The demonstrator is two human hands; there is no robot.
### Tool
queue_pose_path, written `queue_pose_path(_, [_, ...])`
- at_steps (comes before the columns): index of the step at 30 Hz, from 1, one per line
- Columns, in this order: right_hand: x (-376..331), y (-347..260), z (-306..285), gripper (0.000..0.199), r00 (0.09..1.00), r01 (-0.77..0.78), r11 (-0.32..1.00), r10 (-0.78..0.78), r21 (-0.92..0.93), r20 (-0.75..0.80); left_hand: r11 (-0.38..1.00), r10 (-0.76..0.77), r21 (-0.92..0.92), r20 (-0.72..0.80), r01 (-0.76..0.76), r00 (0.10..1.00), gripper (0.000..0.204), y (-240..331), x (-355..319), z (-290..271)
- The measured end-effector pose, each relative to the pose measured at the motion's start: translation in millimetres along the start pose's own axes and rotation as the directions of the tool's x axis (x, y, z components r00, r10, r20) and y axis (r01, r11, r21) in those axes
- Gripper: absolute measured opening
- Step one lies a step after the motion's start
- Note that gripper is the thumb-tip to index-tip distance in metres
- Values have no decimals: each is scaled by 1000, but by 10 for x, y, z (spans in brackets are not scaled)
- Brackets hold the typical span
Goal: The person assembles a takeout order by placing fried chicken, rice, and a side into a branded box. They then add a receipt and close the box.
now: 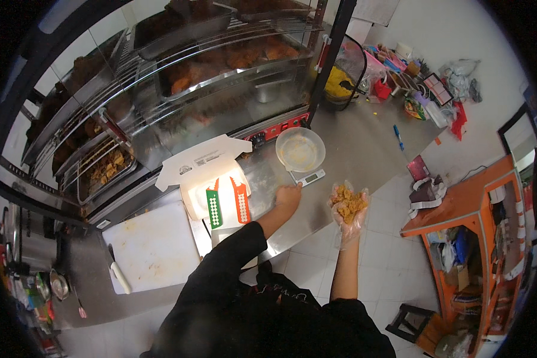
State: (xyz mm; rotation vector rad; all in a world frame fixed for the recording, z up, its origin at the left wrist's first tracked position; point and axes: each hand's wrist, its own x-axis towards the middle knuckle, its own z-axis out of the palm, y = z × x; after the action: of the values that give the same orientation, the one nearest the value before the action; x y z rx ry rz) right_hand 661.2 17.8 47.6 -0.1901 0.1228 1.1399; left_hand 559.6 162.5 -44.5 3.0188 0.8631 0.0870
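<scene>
Steel bench point(364, 134) carries open takeaway box point(201, 190), lid point(204, 160) up, prob. for access; clear bowl point(300, 149) sits on digital scale point(320, 175), display point(309, 179) uncovered so readable. Hands apart: L hand point(288, 200) curled by scale, contact unclear; R hand point(347, 215), gloved, cups golden fried pieces point(348, 203), prob. vs. spills.

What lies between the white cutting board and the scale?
In the head view, an open carton with red and green panels, then steel counter with the left hand over it, lie between the cutting board and the scale.
</scene>
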Motion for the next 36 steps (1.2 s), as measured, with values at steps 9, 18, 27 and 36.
queue_pose_path(9, [58, 4, 42, 40, 985, 118, 989, -128, -86, -117, 999, 14, 45, 44, -16, 999, 35, -43, -27, -61])
queue_pose_path(18, [113, -23, 44, 43, 997, 61, 996, -64, -61, -51, 999, -42, -24, 85, 44, 995, 34, -44, -7, -77])
queue_pose_path(27, [101, -21, 71, 44, 995, 64, 996, -69, -66, -74, 1000, -24, 13, 78, 23, 997, 29, -43, 51, -80])
queue_pose_path(36, [95, -36, -31, 44, 994, 66, 996, -71, -61, -82, 999, -41, -3, 66, 42, 997, 33, -24, -82, -231])
